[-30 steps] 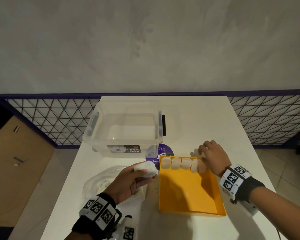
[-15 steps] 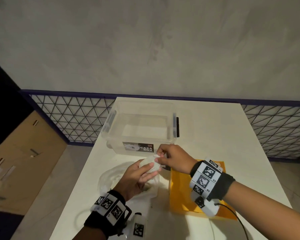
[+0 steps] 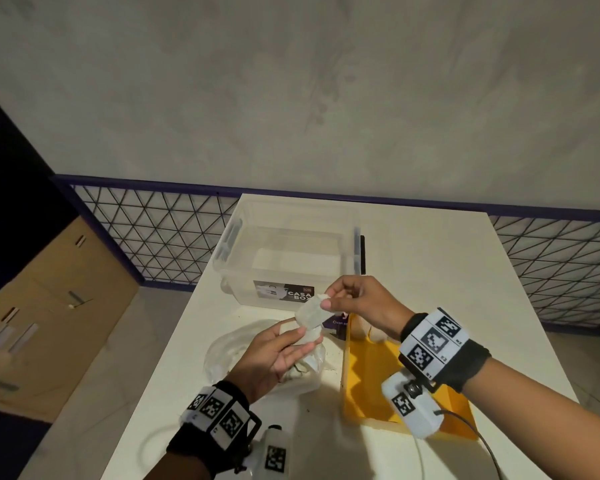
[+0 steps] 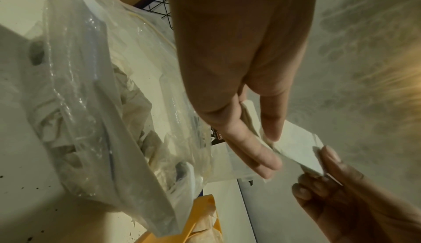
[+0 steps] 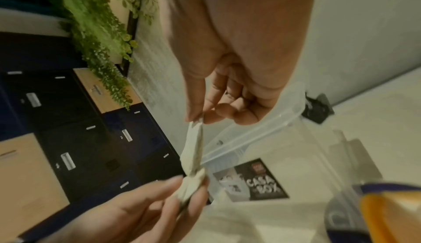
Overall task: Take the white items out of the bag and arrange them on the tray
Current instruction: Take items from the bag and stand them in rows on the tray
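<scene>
Bag (image 3: 257, 362) sits slumped near the table's (image 3: 430, 258) left edge, mouth toward the tray. Left hand (image 3: 274, 355) above it, fingers curled under the lower end of the white item (image 3: 310, 320); right hand (image 3: 361, 301) pinches its upper end — thumb against forefinger. Item's long axis runs diagonally, low-left to high-right, both hands on it. Yellow tray (image 3: 368, 379) lies just right of the bag, under the right wrist — right hand is nearer, so the handoff likely goes that way.

A clear storage box (image 3: 288, 258) stands on the white table (image 3: 430, 271).
</scene>
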Available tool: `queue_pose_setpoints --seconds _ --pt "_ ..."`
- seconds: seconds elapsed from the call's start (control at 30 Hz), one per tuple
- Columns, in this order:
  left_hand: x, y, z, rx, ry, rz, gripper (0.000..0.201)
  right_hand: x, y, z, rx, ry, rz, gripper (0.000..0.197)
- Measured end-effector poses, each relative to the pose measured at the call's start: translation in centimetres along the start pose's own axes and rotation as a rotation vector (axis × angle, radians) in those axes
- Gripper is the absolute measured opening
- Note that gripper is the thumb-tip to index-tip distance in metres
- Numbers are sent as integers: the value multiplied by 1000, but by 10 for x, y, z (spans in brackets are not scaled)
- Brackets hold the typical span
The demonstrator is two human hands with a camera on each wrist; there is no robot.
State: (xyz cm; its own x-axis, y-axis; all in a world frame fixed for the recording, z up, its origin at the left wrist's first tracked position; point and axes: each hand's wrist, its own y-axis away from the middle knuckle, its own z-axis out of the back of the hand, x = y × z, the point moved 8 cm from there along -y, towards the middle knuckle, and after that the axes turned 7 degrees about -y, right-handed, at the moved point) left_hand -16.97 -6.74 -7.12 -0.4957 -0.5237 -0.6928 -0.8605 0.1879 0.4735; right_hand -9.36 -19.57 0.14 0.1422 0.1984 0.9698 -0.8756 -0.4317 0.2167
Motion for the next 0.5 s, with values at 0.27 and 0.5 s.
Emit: queue_pose_setpoints --seconds 0.27,0.5 --pt "3 -1 13 -67 -34 33 26 17 6 44 -122 462 100 7" --pt "2 -2 6 -41 -100 47 23 -40 -2 71 -129 686 -69 13"
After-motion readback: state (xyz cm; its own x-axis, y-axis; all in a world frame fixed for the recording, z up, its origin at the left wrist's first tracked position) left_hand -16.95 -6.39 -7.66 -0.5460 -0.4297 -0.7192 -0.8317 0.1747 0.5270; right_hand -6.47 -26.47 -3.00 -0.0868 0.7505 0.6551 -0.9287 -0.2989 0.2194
